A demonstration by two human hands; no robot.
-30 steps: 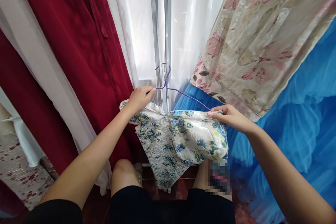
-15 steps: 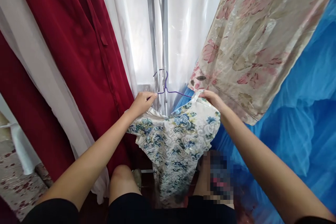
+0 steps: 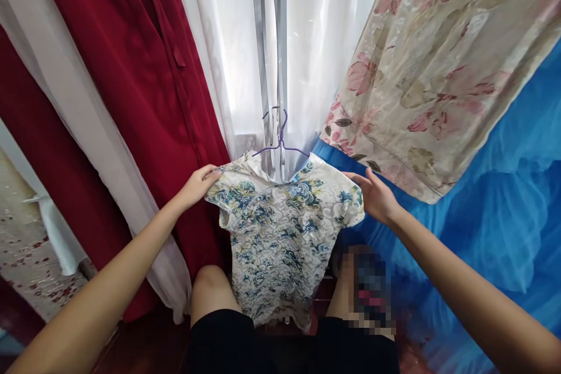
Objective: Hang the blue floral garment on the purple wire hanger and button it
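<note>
A small cream dress with a blue floral print [image 3: 280,228] hangs on a purple wire hanger [image 3: 281,143], whose hook sits at a metal rail [image 3: 268,58] in front of me. My left hand [image 3: 199,184] pinches the dress's left shoulder. My right hand [image 3: 372,193] lies against the right sleeve with its fingers stretched out, touching the cloth without gripping it. Both shoulders of the dress now sit over the hanger.
A dark red garment [image 3: 131,87] and white sheer fabric [image 3: 65,105] hang on the left. White curtain [image 3: 319,41] is behind the rail. A beige floral garment [image 3: 438,64] and blue tulle [image 3: 491,204] hang on the right. My knees [image 3: 210,286] are below.
The right shoulder of the dress has been pulled over the hanger, so the dress now hangs spread. My left hand slid from the hanger to the left shoulder; my right hand opened beside the sleeve.
</note>
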